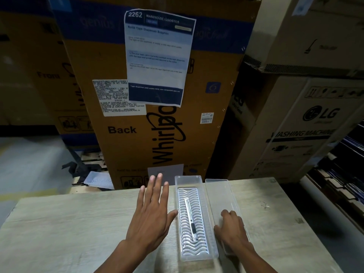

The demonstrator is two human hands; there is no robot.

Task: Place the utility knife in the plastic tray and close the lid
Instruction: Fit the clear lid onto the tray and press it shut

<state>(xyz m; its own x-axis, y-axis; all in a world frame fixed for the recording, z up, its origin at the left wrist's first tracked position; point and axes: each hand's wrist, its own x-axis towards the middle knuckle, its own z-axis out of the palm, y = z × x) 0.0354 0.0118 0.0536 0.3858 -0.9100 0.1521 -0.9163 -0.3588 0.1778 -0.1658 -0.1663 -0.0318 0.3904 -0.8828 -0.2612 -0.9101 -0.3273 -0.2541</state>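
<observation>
Fingers of left hand [150,215] spread wide, flat beside tray [213,251] — right hand [232,229] fingers curled on lid [217,189], grip unclear.

A pale wooden table [69,229] stood before stacked cardboard boxes [206,125]; a printed sheet [157,56] was stuck on the middle one.

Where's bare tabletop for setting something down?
Bare wood lies left of the left hand out to the table edge, and right of the lid. Crowded centre: tray holding the utility knife, with the right hand on the lid.
</observation>
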